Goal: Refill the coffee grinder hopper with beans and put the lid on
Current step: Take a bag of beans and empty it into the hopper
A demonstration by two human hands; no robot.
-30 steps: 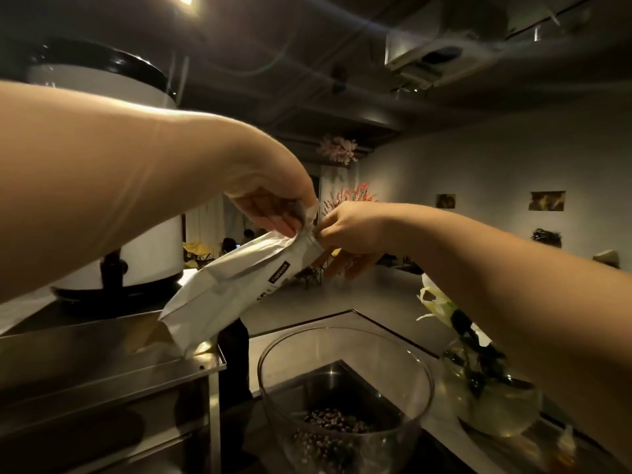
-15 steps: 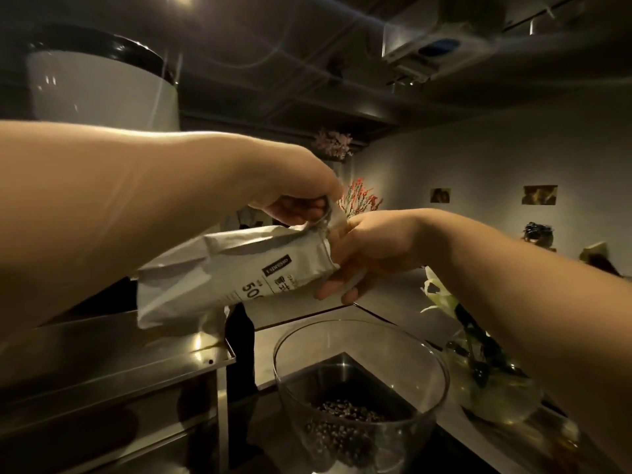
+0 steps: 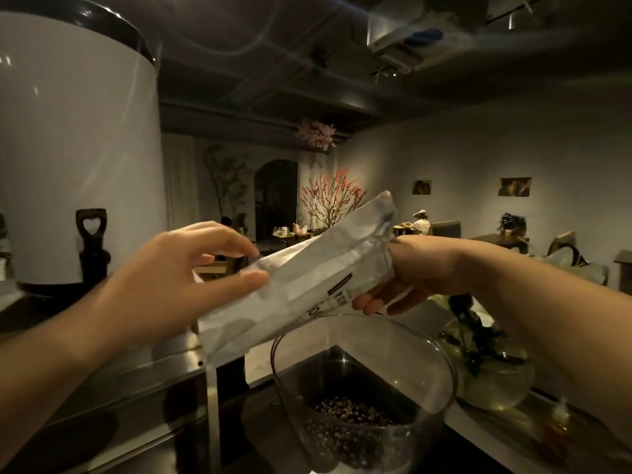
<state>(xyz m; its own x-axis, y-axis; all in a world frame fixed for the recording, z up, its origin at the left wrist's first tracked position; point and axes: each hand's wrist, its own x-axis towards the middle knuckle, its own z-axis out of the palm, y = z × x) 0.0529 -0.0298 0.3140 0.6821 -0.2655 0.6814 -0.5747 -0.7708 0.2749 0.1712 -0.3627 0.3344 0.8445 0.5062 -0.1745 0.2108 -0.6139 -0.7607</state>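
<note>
A white paper coffee bag (image 3: 307, 278) slants above the clear grinder hopper (image 3: 441, 357), its upper end to the right. My right hand (image 3: 413, 271) grips the bag near that raised end, fingers curled under it. My left hand (image 3: 181, 282) has straight fingers and thumb touching the bag's lower left end. The hopper has no lid on it and holds a shallow layer of coffee beans (image 3: 352, 415) at the bottom. I see no lid in view.
A large white urn (image 3: 78, 148) with a black tap stands on a steel shelf (image 3: 136, 381) at the left. A round glass vase (image 3: 492, 378) with flowers sits right of the hopper. Tables and seated people are far back in the room.
My left hand let go of the bag's top and moved down to its lower left end. My right hand now holds the top alone, and the bag sits over the hopper.
</note>
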